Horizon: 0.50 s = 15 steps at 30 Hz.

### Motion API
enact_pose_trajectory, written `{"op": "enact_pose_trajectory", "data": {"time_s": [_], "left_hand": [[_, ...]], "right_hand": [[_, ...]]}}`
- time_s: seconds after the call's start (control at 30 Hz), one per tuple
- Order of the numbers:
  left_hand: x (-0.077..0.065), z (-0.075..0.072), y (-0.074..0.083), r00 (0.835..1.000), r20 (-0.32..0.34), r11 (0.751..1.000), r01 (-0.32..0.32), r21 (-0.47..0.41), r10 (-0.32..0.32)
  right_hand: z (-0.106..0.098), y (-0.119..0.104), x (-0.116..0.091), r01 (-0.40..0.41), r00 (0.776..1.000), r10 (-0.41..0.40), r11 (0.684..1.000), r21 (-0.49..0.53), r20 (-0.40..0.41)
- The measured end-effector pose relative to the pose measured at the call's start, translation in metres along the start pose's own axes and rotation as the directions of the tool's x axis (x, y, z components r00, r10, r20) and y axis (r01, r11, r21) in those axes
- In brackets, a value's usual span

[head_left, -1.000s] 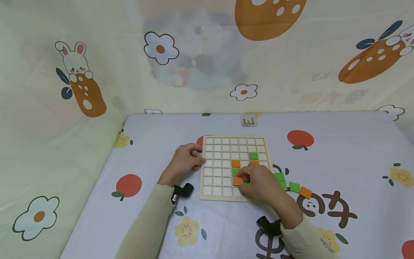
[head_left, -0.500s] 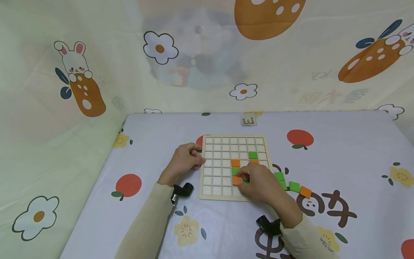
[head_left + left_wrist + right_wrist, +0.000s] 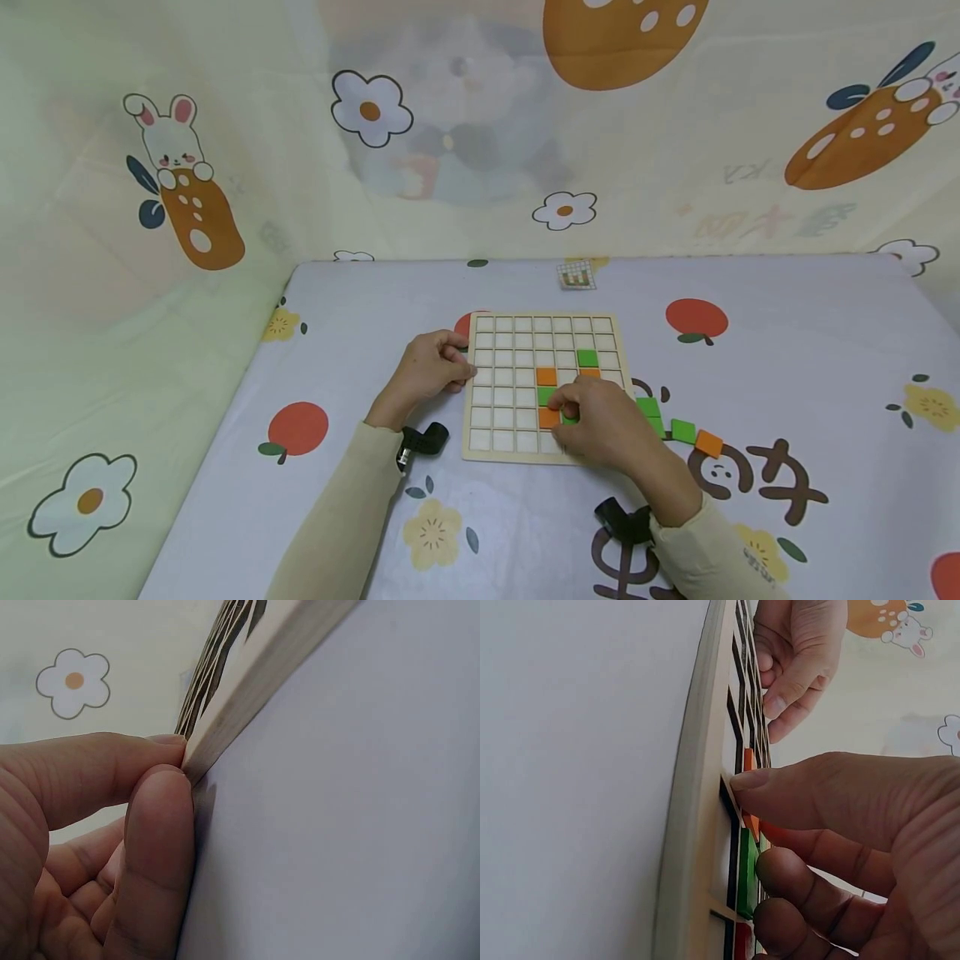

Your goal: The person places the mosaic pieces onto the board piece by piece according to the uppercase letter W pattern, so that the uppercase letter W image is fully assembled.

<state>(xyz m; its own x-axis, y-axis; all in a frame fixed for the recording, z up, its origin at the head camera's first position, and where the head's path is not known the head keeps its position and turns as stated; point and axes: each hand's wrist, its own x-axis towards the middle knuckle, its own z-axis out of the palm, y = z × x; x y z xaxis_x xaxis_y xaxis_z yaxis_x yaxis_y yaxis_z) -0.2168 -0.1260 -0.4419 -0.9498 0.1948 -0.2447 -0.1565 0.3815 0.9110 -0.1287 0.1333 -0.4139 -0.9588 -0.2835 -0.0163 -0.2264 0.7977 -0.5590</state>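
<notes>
A square wooden grid board [image 3: 504,398] lies on the cloth with orange and green tiles in some cells. At its left edge my left hand [image 3: 431,367] grips the rim between thumb and forefinger, also seen close up in the left wrist view. My right hand [image 3: 603,421] reaches over the lower right part, thumb and forefinger pinching the lower orange tile [image 3: 549,418], which sits in a cell. Beside it is a green tile [image 3: 747,874] with the other bent fingertips at its face. Above are another green tile [image 3: 547,397] and orange tile [image 3: 546,377]. The right hand hides several cells.
Loose green tiles [image 3: 683,431] and an orange tile [image 3: 708,443] lie right of the board, partly behind the right wrist. A small patterned card [image 3: 576,276] lies beyond the board. A printed curtain [image 3: 465,167] rises behind the table.
</notes>
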Motion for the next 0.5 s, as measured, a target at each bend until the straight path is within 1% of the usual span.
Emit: {"op": "enact_pose_trajectory", "data": {"time_s": [0.13,0.4,0.5], "left_hand": [[-0.0002,-0.0006,0.0000,1.000,-0.002,1.000,0.000,0.002,0.000],[-0.0019,-0.0014,0.0019,1.000,0.004,1.000,0.004,-0.005,-0.004],[-0.0022,-0.0014,0.0022,1.000,0.008,1.000,0.004,-0.008,-0.004]], "right_hand": [[-0.0005,-0.0012,0.0002,-0.012,1.000,0.012,1.000,-0.001,0.003],[-0.0014,-0.0023,0.0004,-0.005,1.000,0.005,1.000,0.000,0.008],[-0.0032,-0.0020,-0.0007,-0.024,1.000,0.024,1.000,0.009,0.017]]}}
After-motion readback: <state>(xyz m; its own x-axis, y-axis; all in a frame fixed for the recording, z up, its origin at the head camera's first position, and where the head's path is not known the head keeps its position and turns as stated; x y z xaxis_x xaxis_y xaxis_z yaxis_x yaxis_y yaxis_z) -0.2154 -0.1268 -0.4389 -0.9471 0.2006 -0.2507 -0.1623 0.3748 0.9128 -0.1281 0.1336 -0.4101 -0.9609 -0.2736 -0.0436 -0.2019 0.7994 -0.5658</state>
